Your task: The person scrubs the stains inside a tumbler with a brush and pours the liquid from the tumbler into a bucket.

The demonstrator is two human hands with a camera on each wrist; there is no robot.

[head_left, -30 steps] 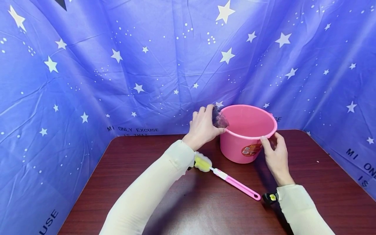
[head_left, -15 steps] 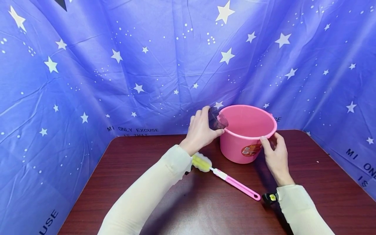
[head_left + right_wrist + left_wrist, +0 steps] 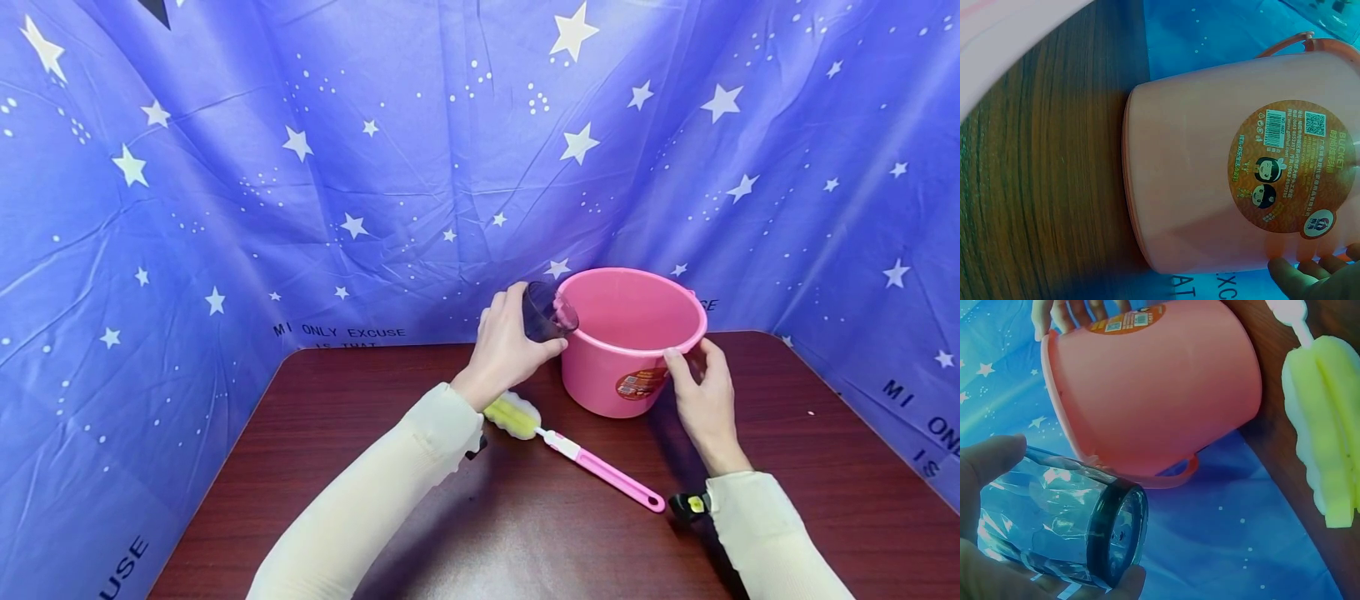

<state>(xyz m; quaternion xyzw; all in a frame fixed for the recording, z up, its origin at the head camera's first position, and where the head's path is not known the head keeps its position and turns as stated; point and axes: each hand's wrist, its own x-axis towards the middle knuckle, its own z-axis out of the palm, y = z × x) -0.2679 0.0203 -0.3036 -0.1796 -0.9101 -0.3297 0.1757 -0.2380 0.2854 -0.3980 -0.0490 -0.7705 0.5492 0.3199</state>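
Observation:
My left hand (image 3: 501,348) grips a dark see-through glass (image 3: 546,313) beside the left rim of a pink bucket (image 3: 596,379). The glass is tilted, mouth toward the bucket; its thick base (image 3: 1116,531) shows in the left wrist view. Thumb and fingers lie round its sides. At the bucket's right front rim, my right hand (image 3: 708,408) holds on, thumb outside; the far fingers are partly hidden. The bucket stands upright on the table. In front of it lies a brush (image 3: 611,479) with a pink handle and a yellow-and-white sponge head, partly behind my left wrist.
The dark red wooden table (image 3: 795,433) ends at a blue star-printed curtain (image 3: 420,167) behind and at both sides. A round orange label (image 3: 1297,169) is on the bucket's front. The bucket's handle (image 3: 1166,480) hangs on its outer side.
My left hand has drawn the glass slightly left and down, away from the bucket's opening. More of the sponge head shows. The right hand and bucket stay in place.

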